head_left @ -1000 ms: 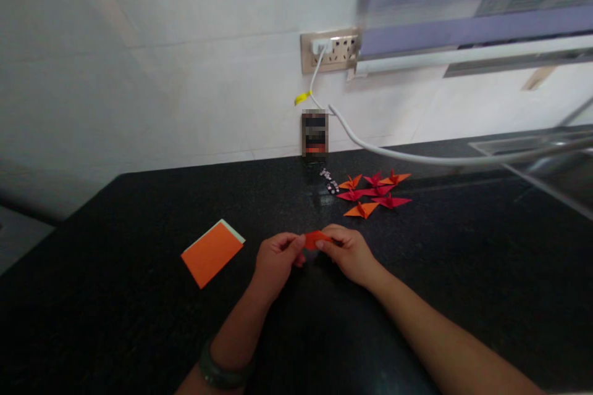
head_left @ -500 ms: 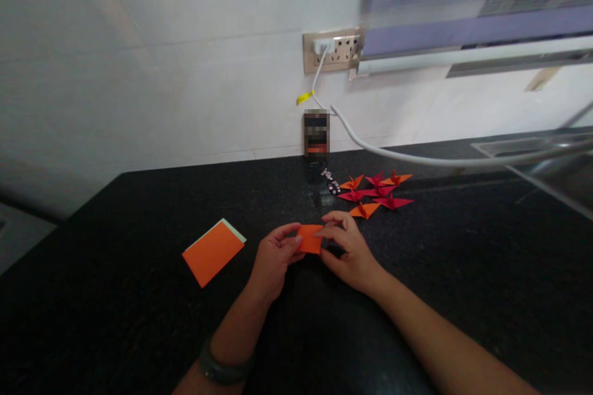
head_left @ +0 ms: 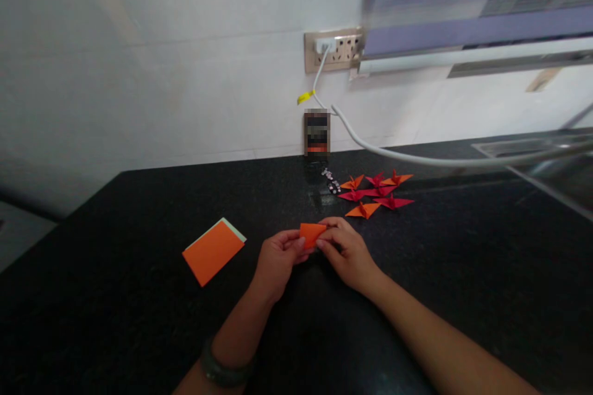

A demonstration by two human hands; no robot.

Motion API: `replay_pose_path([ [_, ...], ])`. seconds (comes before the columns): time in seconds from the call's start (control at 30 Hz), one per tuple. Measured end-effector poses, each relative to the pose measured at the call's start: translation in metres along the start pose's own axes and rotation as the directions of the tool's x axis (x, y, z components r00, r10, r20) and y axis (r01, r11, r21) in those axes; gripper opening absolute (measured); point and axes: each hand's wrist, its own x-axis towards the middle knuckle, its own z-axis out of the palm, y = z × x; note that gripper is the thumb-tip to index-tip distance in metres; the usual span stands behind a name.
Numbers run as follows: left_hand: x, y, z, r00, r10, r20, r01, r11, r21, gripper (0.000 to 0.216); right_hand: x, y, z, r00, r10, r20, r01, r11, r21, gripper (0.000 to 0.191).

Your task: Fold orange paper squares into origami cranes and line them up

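Note:
A small folded piece of orange origami paper (head_left: 312, 234) is held just above the dark counter, between both hands. My left hand (head_left: 278, 259) pinches its left side, thumb in front and fingers behind. At its right edge and lower right corner, my right hand (head_left: 348, 253) grips the paper between thumb and fingers. Beyond the right hand sit several folded paper cranes, among them an orange crane (head_left: 364, 210) and a red crane (head_left: 393, 202). To the left lies a stack of orange paper sheets (head_left: 214, 254) with a pale green sheet showing beneath.
The black counter (head_left: 139, 321) meets a white tiled wall. A phone-like device (head_left: 317, 133), partly blurred out, leans there beside a patterned strap (head_left: 330, 181). A white cable (head_left: 393, 153) runs from the wall socket (head_left: 332, 50) across to the right, near a sink edge (head_left: 491, 148).
My right hand has closed on the paper's right side, its thumb moving up and left to the lower corner. The paper's right side now looks slanted.

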Motion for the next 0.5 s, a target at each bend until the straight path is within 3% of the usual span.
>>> replay_pose_path([
  [0.5, -0.0015, 0.0013, 0.0037, 0.996, 0.005, 0.089, -0.016, 0.993, 0.121, 0.025, 0.0000, -0.0002, 0.0023, 0.998, 0.041, -0.055, -0.039, 0.998, 0.039, 0.012],
])
